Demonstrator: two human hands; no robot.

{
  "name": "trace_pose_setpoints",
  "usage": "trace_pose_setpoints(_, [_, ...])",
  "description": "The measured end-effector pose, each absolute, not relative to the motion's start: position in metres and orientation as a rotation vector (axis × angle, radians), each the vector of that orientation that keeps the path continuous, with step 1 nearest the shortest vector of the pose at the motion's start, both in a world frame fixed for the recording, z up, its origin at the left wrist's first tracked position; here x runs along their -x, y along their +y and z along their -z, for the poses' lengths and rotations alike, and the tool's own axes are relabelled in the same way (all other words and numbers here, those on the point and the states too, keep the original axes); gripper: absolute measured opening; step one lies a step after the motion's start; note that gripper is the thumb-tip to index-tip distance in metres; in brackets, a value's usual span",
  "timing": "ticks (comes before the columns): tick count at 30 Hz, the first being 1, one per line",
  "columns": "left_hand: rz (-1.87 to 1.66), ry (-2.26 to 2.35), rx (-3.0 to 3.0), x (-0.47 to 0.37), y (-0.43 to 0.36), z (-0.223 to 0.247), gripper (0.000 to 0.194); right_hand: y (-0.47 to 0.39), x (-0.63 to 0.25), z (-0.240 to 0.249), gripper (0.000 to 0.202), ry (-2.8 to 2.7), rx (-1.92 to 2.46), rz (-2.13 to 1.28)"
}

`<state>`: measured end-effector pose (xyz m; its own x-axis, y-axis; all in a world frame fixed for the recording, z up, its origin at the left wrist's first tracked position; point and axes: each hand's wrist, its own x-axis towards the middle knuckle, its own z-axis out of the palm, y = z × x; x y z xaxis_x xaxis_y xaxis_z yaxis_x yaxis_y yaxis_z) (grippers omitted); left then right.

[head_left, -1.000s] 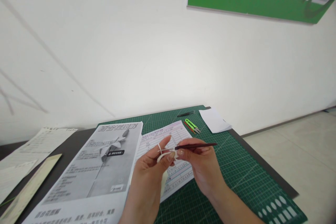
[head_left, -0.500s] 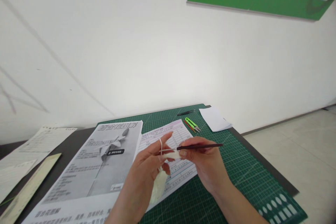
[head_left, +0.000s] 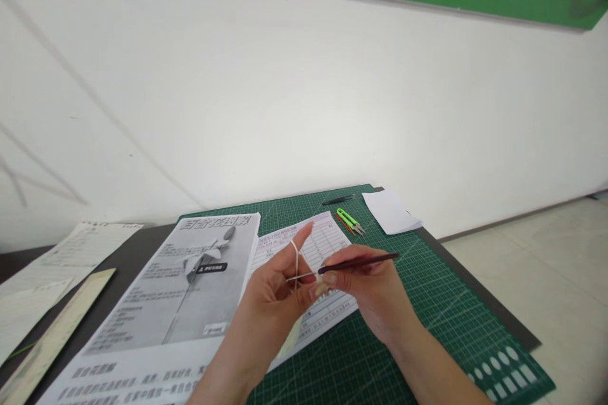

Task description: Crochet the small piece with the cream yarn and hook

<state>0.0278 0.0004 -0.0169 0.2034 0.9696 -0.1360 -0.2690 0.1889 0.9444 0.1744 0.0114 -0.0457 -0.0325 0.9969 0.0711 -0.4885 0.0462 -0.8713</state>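
My right hand [head_left: 368,281] pinches a dark-handled crochet hook [head_left: 361,262], its thin metal shaft pointing left toward my other hand. White yarn [head_left: 297,259] loops over the raised index finger of my left hand [head_left: 280,285]. The thumb and other fingers of that hand close on a small white piece of crochet work [head_left: 319,289], mostly hidden by the fingertips. Both hands meet at this piece, above a printed form. Below my left hand, part of a pale yarn bundle [head_left: 289,340] shows.
A green cutting mat [head_left: 456,316] covers the table. Farther back lie green thread snips [head_left: 349,220], a black pen-like tool [head_left: 338,200] and white paper [head_left: 392,212]. On the left are a printed pattern sheet [head_left: 156,304], more papers [head_left: 71,253] and a pale ruler-like strip [head_left: 61,329].
My left hand has turned, its index finger rising and its thumb moving toward the hook tip. The yarn bundle is now more hidden. The view has shifted slightly.
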Motion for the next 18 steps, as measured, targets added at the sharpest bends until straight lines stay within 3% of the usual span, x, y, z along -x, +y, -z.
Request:
trace_pose_setpoints(5, [-1.158, 0.910, -0.889, -0.029, -0.003, 0.013, 0.064, 0.009, -0.172, 0.046, 0.019, -0.897, 0.717, -1.405])
trace_pose_setpoints(10, [-1.140, 0.817, -0.797, -0.029, -0.004, 0.010, 0.064, 0.007, -0.172, 0.042, 0.003, -0.948, 0.587, -1.425])
trace_pose_setpoints(18, [-1.205, 0.695, -0.687, -0.031, -0.008, 0.006, 0.065, 0.008, -0.170, 0.041, 0.013, -0.686, 0.561, -1.588])
